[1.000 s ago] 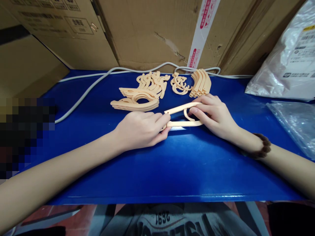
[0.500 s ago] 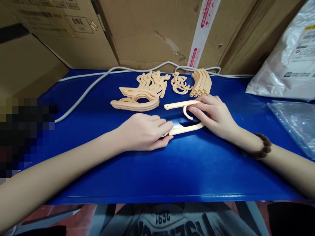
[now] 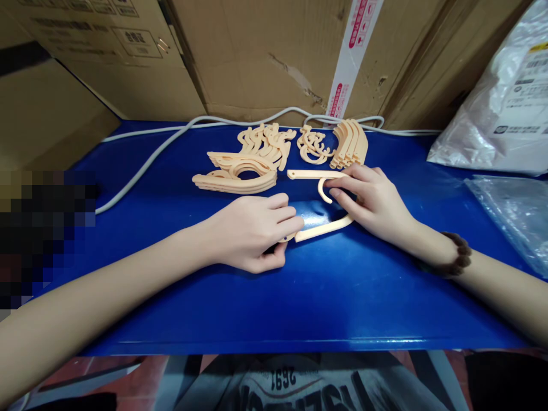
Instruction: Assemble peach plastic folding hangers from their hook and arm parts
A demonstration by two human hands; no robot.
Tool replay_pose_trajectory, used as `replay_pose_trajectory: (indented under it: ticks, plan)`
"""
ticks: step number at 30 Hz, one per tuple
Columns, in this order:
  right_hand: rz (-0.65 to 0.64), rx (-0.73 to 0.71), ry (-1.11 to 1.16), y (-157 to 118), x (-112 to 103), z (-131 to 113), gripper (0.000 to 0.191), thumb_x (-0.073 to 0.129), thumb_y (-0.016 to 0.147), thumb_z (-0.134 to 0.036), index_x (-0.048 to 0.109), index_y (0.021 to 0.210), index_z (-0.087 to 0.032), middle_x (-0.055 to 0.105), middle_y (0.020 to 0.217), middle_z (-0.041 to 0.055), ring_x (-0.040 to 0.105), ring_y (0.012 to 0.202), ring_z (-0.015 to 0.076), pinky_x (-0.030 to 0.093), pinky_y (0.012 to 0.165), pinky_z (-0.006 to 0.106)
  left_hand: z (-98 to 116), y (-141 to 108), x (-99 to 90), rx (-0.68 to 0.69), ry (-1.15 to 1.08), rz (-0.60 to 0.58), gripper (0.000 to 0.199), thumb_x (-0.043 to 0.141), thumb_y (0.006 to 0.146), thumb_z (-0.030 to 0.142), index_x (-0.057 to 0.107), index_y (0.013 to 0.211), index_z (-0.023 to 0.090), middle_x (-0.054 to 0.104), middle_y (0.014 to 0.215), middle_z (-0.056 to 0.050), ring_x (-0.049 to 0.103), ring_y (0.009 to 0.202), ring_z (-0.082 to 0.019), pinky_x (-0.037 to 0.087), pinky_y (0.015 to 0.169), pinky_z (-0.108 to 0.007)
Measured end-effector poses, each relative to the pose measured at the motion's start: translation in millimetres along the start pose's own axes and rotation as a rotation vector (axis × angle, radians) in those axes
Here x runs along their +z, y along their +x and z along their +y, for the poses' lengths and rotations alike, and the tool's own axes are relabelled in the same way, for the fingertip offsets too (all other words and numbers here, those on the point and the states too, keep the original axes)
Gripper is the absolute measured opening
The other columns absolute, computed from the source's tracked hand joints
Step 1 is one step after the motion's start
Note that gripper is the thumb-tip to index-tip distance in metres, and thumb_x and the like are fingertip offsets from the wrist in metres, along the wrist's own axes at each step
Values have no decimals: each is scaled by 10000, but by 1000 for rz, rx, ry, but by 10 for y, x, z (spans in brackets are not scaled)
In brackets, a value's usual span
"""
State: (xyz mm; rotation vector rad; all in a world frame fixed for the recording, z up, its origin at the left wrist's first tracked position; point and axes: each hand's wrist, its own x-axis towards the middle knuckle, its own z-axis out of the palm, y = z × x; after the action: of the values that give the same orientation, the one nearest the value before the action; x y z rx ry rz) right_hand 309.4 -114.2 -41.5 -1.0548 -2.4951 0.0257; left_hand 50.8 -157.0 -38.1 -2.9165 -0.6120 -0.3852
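My right hand (image 3: 373, 197) is closed around the hinged end of a cream plastic folding hanger (image 3: 323, 229). The hanger's two arms point left, spread apart, and its curved hook sits between them. My left hand (image 3: 257, 233) pinches a small cream plastic piece (image 3: 287, 238) beside the tip of the lower arm. Fingers cover most of that piece, and I cannot tell whether it touches the arm. Just beyond my left hand lies a stack of assembled cream hangers (image 3: 235, 184).
Behind the hands are a pile of curved cream arms (image 3: 265, 142), loose cream hooks (image 3: 314, 145) and neatly stacked cream arms (image 3: 351, 142). A white cable (image 3: 166, 142) runs along the back of the blue table (image 3: 274, 308). Cardboard boxes (image 3: 265, 57) stand behind; plastic bags (image 3: 483, 125) lie right.
The hanger's arms have spread slightly: the upper tip rose and the lower tip dropped. My left thumb has shifted down and left, while the small piece stays in my fingers.
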Motion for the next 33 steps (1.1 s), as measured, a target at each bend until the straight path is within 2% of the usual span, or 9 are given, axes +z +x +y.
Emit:
replay_pose_trajectory:
  ticks: [4, 8, 12, 16, 21, 26, 33]
  plan:
    - [-29, -34, -28, 1, -2, 12, 286, 456, 972, -312, 711, 1017, -192, 658, 913, 76, 597, 872, 226, 346, 750, 357, 0, 9, 3, 31, -14, -6, 65, 510, 762, 160, 564, 797, 170, 555, 740, -48, 463, 726, -212, 380, 630, -344]
    - [-48, -50, -30, 3, -12, 0, 275, 457, 971, -320, 687, 916, -179, 629, 831, 54, 568, 770, 185, 344, 711, 323, 12, 12, 13, 50, -18, 2, 57, 516, 740, 164, 552, 782, 176, 556, 746, -52, 458, 730, -221, 366, 623, -362]
    - [-102, -16, -56, 8, -20, -22, 273, 440, 975, -357, 640, 927, -178, 609, 812, 42, 506, 669, 154, 345, 669, 293, 26, 14, 3, 76, -34, -2, 38, 510, 738, 172, 540, 760, 181, 555, 739, -51, 451, 717, -222, 376, 642, -373]
    - [-151, -9, -77, 15, -23, -31, 288, 405, 982, -360, 628, 954, -180, 614, 837, 51, 515, 674, 161, 348, 658, 291, 39, 16, -10, 116, -39, 4, 40, 496, 761, 178, 535, 752, 183, 584, 772, -60, 469, 733, -224, 402, 708, -389]
    - [-156, 11, -85, 14, -22, -31, 291, 415, 983, -373, 635, 988, -183, 629, 854, 56, 541, 683, 170, 352, 639, 293, 34, 0, 3, 122, -35, 3, 133, 494, 798, 170, 593, 885, 157, 648, 937, -85, 536, 896, -253, 416, 859, -425]
    - [-151, 41, -95, 13, -22, -23, 293, 415, 978, -378, 635, 980, -185, 629, 839, 56, 551, 688, 174, 343, 615, 288, 31, -10, 26, 78, -46, 65, 188, 501, 844, 127, 605, 1001, 133, 647, 1136, -118, 545, 1061, -269, 429, 938, -414]
    - [-138, 84, -74, 14, -30, -25, 279, 420, 974, -368, 629, 984, -185, 629, 832, 45, 553, 672, 160, 340, 601, 278, 34, -4, 19, 41, -76, 57, 238, 503, 862, 121, 589, 1084, 124, 616, 1224, -141, 547, 1106, -276, 461, 937, -401]
